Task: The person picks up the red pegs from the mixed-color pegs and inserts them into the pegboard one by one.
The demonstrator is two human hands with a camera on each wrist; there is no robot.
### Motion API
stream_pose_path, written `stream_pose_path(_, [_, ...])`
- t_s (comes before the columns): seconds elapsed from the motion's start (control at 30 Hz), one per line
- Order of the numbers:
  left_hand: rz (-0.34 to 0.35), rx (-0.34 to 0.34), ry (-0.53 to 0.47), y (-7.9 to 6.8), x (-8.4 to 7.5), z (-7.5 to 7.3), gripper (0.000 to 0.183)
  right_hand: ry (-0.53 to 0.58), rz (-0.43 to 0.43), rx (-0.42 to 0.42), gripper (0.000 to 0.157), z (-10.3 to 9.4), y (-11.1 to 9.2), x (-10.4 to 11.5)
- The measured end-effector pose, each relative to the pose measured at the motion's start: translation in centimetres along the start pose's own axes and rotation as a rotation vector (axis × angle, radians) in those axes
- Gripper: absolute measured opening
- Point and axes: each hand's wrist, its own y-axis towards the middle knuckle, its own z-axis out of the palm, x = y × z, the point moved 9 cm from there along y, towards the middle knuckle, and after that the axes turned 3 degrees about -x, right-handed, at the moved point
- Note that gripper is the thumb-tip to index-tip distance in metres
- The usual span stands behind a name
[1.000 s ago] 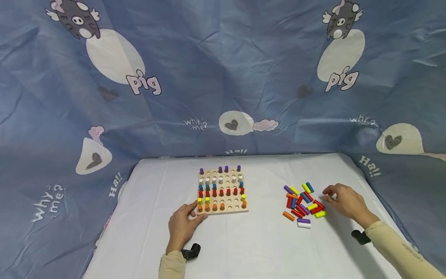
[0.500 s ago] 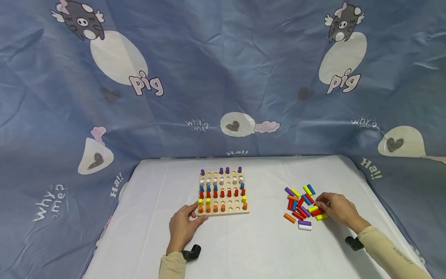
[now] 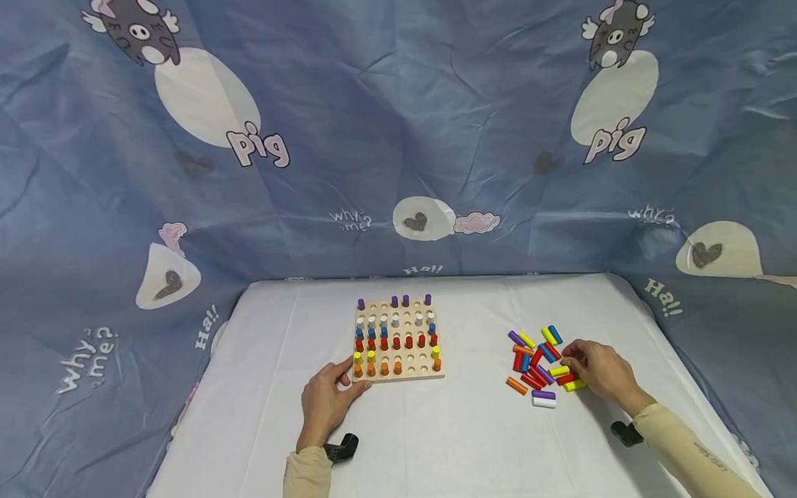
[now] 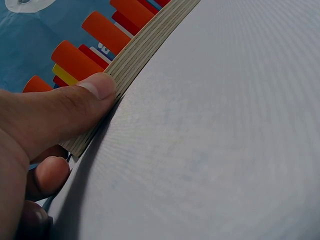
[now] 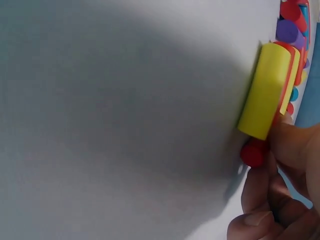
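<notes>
My left hand (image 3: pixel 325 401) grips the near left corner of a wooden pegboard (image 3: pixel 429 376). In the left wrist view its thumb presses the layered edge of the board (image 4: pixel 137 60), with fingers curled at the corner. Rows of purple, white, blue, red, yellow and orange pegs stand upright in the board, among some bare holes. On the right, my right hand (image 3: pixel 604 373) is at the near side of a loose pile of pegs. Its thumb and fingers pinch the end of a red peg (image 5: pixel 253 154), right beside a yellow peg (image 5: pixel 265 90) that partly covers it.
Several loose pegs lie on the white tablecloth (image 3: pixel 473 429), among them an orange peg (image 3: pixel 517 385) and a white peg (image 3: pixel 544 402) at the near side. A blue printed cloth (image 3: pixel 349 173) rises behind and around the table.
My right hand has moved left and slightly down into the right side of the pile, and its fingers have closed on a red peg. The left hand keeps its grip on the pegboard.
</notes>
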Motion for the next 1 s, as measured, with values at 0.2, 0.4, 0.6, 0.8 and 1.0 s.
stream_pose_path(0.2, [-0.009,0.002,-0.005,0.0,-0.1,-0.2,0.066,-0.002,0.021,-0.040,0.019,0.1,-0.2,0.0])
stream_pose_path(0.4, [-0.017,0.008,-0.002,0.0,0.0,-0.1,0.066,-0.020,0.030,-0.058,0.022,0.4,-0.5,0.0])
stream_pose_path(0.6, [-0.021,0.003,-0.002,0.0,0.1,-0.2,0.066,-0.018,0.043,-0.019,0.021,0.9,-0.6,0.1])
stream_pose_path(0.8, [-0.001,-0.005,-0.012,-0.1,-0.2,-0.3,0.065,-0.032,0.043,0.031,0.018,0.6,-0.4,0.5])
stream_pose_path(1.0, [-0.005,-0.004,-0.006,-0.1,-0.2,-0.2,0.065,-0.033,0.021,0.012,0.016,-0.6,0.5,1.7])
